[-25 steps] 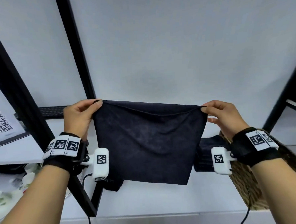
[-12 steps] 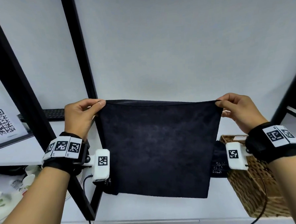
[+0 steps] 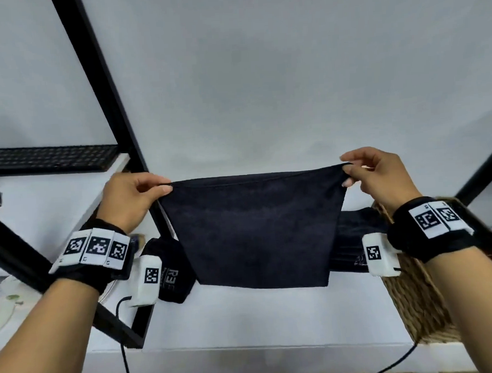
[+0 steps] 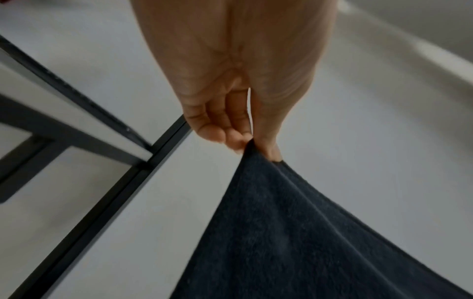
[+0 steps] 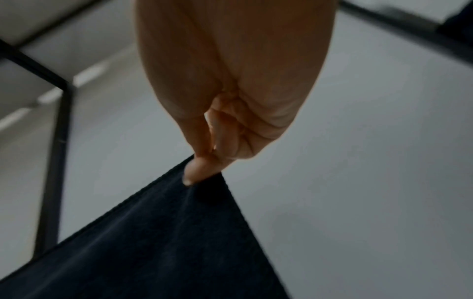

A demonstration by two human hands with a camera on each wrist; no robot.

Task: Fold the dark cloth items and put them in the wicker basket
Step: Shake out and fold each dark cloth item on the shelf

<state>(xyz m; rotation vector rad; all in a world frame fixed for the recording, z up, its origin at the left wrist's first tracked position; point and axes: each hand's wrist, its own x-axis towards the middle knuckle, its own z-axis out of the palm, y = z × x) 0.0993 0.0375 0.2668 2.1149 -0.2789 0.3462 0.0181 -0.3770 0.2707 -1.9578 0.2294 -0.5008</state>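
Observation:
A dark navy cloth [image 3: 258, 231] hangs stretched in the air above the white shelf. My left hand [image 3: 156, 188] pinches its upper left corner, and my right hand [image 3: 348, 175] pinches its upper right corner. The wrist views show each pinch close up: the left hand [image 4: 252, 144] and the right hand [image 5: 202, 168] on the cloth [image 4: 294, 242] [image 5: 158, 242]. A wicker basket [image 3: 416, 300] stands at the right under my right wrist, with folded dark cloth [image 3: 353, 237] in it. Another dark cloth item [image 3: 172, 273] with pale lettering lies on the shelf behind my left wrist.
A black metal frame post [image 3: 103, 88] slants up on the left, and another [image 3: 483, 171] stands at the far right. A black keyboard [image 3: 46, 158] lies on the left shelf. A light wall is behind. A cable [image 3: 123, 349] hangs off the shelf's front edge.
Both hands have kept their pinch on the cloth's top corners. The cloth was pulled taut, then its top edge eased to a slight sag and it hangs shorter now.

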